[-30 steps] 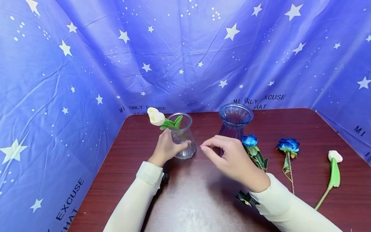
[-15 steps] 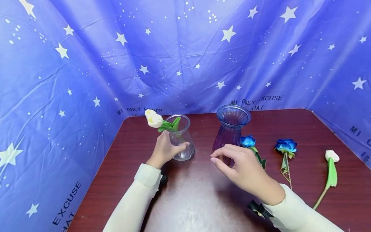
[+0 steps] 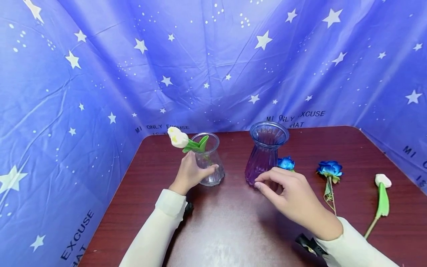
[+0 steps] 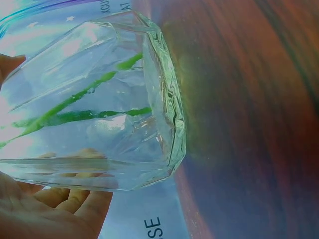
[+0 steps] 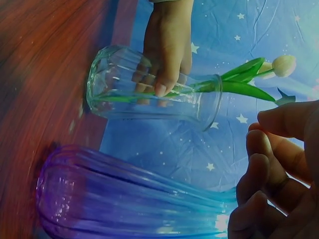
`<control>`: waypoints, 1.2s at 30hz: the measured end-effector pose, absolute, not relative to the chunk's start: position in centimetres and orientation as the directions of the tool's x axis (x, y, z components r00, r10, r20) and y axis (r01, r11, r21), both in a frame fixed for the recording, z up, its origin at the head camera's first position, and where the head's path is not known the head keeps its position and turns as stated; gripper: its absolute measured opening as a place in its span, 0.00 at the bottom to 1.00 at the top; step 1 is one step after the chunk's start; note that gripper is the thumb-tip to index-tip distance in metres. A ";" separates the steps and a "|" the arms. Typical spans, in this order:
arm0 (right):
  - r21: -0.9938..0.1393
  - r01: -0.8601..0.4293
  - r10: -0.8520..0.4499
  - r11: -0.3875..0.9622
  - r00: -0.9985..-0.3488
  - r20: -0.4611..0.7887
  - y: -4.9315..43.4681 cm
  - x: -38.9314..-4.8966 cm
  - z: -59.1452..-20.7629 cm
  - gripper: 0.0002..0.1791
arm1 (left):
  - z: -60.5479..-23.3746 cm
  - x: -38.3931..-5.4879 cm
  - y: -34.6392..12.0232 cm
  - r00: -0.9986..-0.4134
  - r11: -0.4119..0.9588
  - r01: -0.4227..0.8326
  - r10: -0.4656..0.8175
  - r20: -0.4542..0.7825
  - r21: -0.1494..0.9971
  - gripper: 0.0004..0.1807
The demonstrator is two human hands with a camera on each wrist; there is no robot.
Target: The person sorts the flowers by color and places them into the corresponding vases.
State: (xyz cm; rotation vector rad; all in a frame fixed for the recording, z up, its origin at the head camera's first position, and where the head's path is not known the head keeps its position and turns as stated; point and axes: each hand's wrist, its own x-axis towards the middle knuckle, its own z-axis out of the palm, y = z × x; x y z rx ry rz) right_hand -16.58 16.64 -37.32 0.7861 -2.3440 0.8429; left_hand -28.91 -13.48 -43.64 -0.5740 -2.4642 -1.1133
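Left hand: we see it [image 3: 191,171] wrapped round the clear vase, thumb across the front; from the head view the other fingers are hidden.
Clear vase: it [image 3: 214,178] stands upright on the table [image 3: 220,226]; in the left wrist view its mouth is cut off.
White tulips: they [image 3: 178,138] lean out over the rim, blooms overlapping; we make out two green stems through the glass.
Right hand: we see it [image 3: 291,193] empty, fingers loosely bent, thumb and index tips close together.
Blue-purple vase: it [image 3: 261,157] stands upright near that hand; they overlap in the head view, so we cannot be sure whether they touch.
Near rose: its blue bloom [image 3: 286,163] peeks out, its stem covered by the right hand.
Far rose: it [image 3: 330,169] lies with its lower stem behind the wrist.
Loose tulip: it [image 3: 383,181] lies farthest right, stem end behind the sleeve [image 3: 355,246].
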 end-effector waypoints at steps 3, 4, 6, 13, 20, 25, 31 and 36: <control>-0.392 -0.661 -0.333 0.640 -0.698 0.634 17.0 -16.6 -37.4 0.10 | -43.6 -28.9 -13.5 -0.845 0.598 0.509 0.211 0.492 0.618 0.36; -0.394 -0.659 -0.332 0.641 -0.700 0.633 17.1 -16.6 -37.5 0.10 | -43.6 -28.9 -13.5 -0.845 0.597 0.510 0.210 0.492 0.619 0.37; -0.393 -0.655 -0.328 0.646 -0.703 0.632 17.3 -16.6 -37.7 0.11 | -43.6 -28.9 -13.5 -0.844 0.594 0.511 0.211 0.493 0.621 0.37; -0.405 -0.607 -0.284 0.683 -0.732 0.619 18.5 -16.4 -39.0 0.13 | -43.7 -29.0 -13.5 -0.843 0.586 0.516 0.218 0.492 0.624 0.39; -0.400 -0.542 -0.221 0.739 -0.756 0.617 20.1 -16.5 -39.0 0.13 | -43.6 -29.1 -13.5 -0.850 0.595 0.504 0.216 0.480 0.625 0.38; -0.424 -0.515 -0.173 0.745 -0.763 0.622 21.0 -16.5 -38.5 0.14 | -43.6 -29.1 -13.5 -0.853 0.589 0.504 0.221 0.474 0.632 0.38; -0.495 -0.476 -0.100 0.727 -0.786 0.610 22.4 -16.8 -38.5 0.14 | -43.7 -29.2 -13.6 -0.852 0.594 0.504 0.222 0.474 0.627 0.38; -0.569 -0.413 -0.021 0.711 -0.821 0.570 23.8 -17.4 -38.8 0.12 | -43.7 -29.2 -13.6 -0.857 0.600 0.495 0.218 0.467 0.629 0.37</control>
